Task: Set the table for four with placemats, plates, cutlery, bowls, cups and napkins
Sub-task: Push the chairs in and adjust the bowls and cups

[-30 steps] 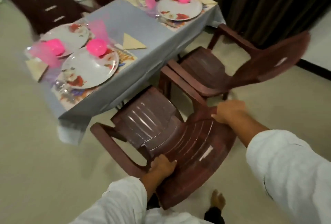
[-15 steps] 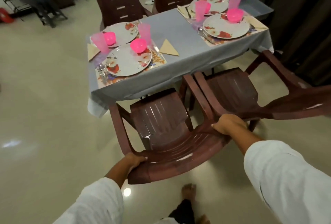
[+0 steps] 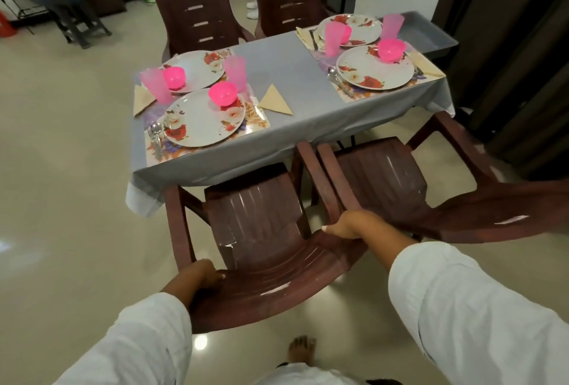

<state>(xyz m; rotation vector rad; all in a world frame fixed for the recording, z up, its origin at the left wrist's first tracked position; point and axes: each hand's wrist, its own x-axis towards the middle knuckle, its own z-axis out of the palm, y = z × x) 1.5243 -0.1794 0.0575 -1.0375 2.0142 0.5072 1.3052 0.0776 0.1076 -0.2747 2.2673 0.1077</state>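
Chair (image 3: 261,224) at near-left place held by backrest top, probably to square it to the desk (image 3: 295,76); left grip (image 3: 197,276) clenched on its left corner, right grip (image 3: 348,226) curled over right corner, both arms extended forward. Setting looks complete: plates (image 3: 203,119), bowls (image 3: 222,93), cups (image 3: 235,71), cutlery (image 3: 155,135) on placemats (image 3: 255,121), napkins (image 3: 275,102) beside, four places.

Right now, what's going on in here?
A person grips the back of a brown chair at the table's near side, left hand and right hand on its top edge. The table is laid for four: plates on placemats, pink bowls, cups, napkins, some cutlery. A second chair stands alongside.
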